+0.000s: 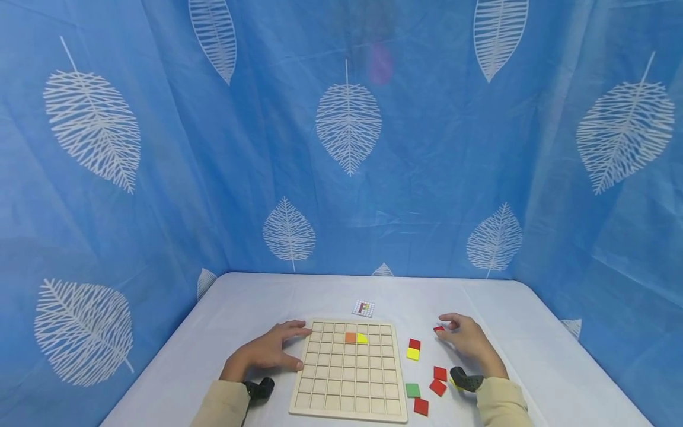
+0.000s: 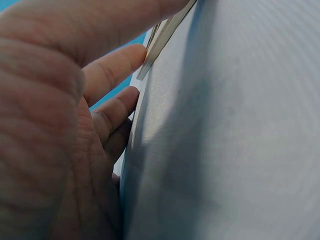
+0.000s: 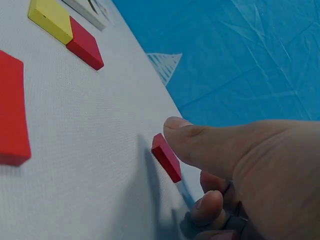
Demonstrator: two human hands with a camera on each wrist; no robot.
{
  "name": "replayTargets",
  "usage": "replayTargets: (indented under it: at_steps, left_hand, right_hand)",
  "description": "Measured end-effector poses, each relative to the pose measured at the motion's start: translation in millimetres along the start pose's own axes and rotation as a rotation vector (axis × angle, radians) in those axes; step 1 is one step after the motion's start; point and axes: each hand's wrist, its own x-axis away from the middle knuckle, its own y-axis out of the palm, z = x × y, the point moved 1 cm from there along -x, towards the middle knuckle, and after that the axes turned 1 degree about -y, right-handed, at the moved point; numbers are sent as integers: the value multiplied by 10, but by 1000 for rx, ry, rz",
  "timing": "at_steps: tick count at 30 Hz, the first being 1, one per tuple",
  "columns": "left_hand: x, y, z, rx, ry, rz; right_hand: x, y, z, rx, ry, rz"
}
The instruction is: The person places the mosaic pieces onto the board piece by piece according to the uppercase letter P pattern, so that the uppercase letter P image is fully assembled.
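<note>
At the near edge: beige left sleeve (image 1: 223, 404) and right sleeve (image 1: 501, 403). Between them, flat on the white table (image 1: 565, 391), the board (image 1: 335, 387). Just right of its near corner, a red tile (image 1: 421, 407), with a green tile (image 1: 412, 390) slightly beyond. Farther right, second red tile (image 1: 437, 388) and third red tile (image 1: 440, 373), close together; past them, a yellow bit mostly hidden by the black wrist camera (image 1: 466, 379).

Beyond, beside the board's right edge, yellow tile (image 1: 412, 354) and fourth red tile (image 1: 414, 343), edge to edge. At the board's left edge, left hand (image 1: 273, 349), fingers spread, nothing gripped, tips at the rim. To the right, right hand (image 1: 465, 337), fingers partly bent, fifth red tile (image 1: 439, 328) at the thumb tip; cannot tell whether pinched or only touched.

In the board's second-farthest row, orange tile (image 1: 350, 337) beside yellow piece (image 1: 361, 339). Farther, patterned card (image 1: 363, 308); last, blue curtain (image 1: 427, 178) with white leaves.
</note>
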Motion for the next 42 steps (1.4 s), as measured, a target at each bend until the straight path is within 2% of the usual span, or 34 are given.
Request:
replayTargets:
  at_steps: [9,19,24,42]
  left_hand:
    - [-2,17,-12,9,-1,-5]
    - [-2,-31,-36,0,25,-13]
    - [-18,-47,-52,-14,38,-2]
    - [-14,-11,-29,17,7,-14]
  right_hand:
    - [26,23,51,16,5,-11]
    - [30,20,-18,48,-29,-2]
    - [13,26,-29,63,-12,6]
    - [15,53,-14,76,14,-12]
